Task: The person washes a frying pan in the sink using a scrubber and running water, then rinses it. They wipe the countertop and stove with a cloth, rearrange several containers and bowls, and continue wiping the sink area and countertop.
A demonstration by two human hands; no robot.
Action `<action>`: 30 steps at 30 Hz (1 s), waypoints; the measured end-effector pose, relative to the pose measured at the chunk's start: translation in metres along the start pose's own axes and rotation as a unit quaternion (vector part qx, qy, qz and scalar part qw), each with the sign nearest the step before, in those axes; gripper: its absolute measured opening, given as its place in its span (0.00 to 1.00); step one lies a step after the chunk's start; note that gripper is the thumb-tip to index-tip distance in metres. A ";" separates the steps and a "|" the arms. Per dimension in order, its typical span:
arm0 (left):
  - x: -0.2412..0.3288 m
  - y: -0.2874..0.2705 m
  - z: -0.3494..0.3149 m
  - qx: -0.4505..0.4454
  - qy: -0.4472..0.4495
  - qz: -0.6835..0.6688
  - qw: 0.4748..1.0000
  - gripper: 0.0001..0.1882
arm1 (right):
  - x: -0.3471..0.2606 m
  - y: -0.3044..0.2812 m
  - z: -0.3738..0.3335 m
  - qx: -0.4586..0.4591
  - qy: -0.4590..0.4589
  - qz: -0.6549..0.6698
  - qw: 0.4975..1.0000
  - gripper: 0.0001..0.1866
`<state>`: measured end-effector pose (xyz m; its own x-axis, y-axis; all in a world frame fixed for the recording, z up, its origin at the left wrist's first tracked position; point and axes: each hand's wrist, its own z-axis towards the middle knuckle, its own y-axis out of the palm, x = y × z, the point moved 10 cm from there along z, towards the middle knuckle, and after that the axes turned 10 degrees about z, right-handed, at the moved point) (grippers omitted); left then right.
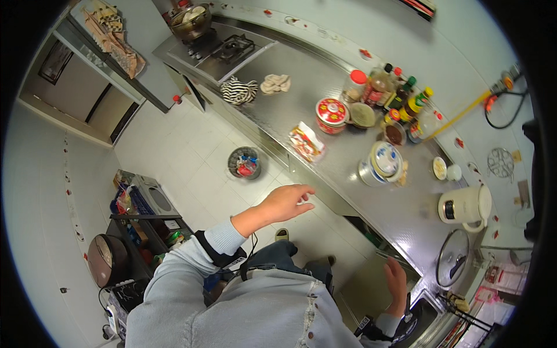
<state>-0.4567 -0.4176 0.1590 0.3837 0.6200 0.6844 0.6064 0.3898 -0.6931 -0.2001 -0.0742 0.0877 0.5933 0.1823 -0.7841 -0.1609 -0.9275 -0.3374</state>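
My left hand reaches out over the floor beside the counter's front edge, palm down. Its fingers are apart and hold nothing. Nearest to it on the counter is a red and white plastic packet. Lower right, my right hand hangs by the counter's front edge near the sink; its fingers look stretched out, with nothing seen in them. A white lidded pot with blue trim stands on the counter between the packet and a white electric kettle.
Bottles crowd the wall side, by a red lidded jar. A glass lid lies near the sink. At the far end are a gas stove, a pot and cloths. A bin stands on the floor; a shelf is left.
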 end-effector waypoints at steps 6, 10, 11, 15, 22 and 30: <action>-0.095 -0.016 -0.006 -0.095 -0.045 0.127 0.986 0.23 | -0.142 0.162 0.091 -0.167 -0.088 -0.017 0.982 0.23; -0.138 -0.047 -0.027 -0.009 -0.094 0.058 0.994 0.23 | -0.220 0.284 0.136 -0.326 -0.137 -0.058 0.933 0.23; -0.151 -0.056 -0.037 0.017 -0.106 0.041 0.993 0.23 | -0.239 0.314 0.148 -0.361 -0.154 -0.063 0.918 0.23; -0.230 -0.070 -0.089 -0.027 -0.206 0.023 0.978 0.23 | -0.307 0.422 0.198 -0.401 -0.250 -0.126 0.872 0.23; -0.374 -0.107 -0.146 -0.086 -0.262 -0.023 0.961 0.24 | -0.400 0.566 0.322 -0.178 -0.302 -0.148 0.925 0.25; -0.504 -0.217 -0.141 -0.074 -0.282 0.008 0.957 0.22 | -0.426 0.666 0.416 0.158 -0.233 -0.248 0.927 0.34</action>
<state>-0.6833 -0.9104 -0.0032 -0.0175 0.9100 0.4143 0.7123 0.3021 -0.6335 -0.8887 -0.6340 -0.0197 0.2617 0.7504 -0.6069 -0.2259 -0.5637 -0.7945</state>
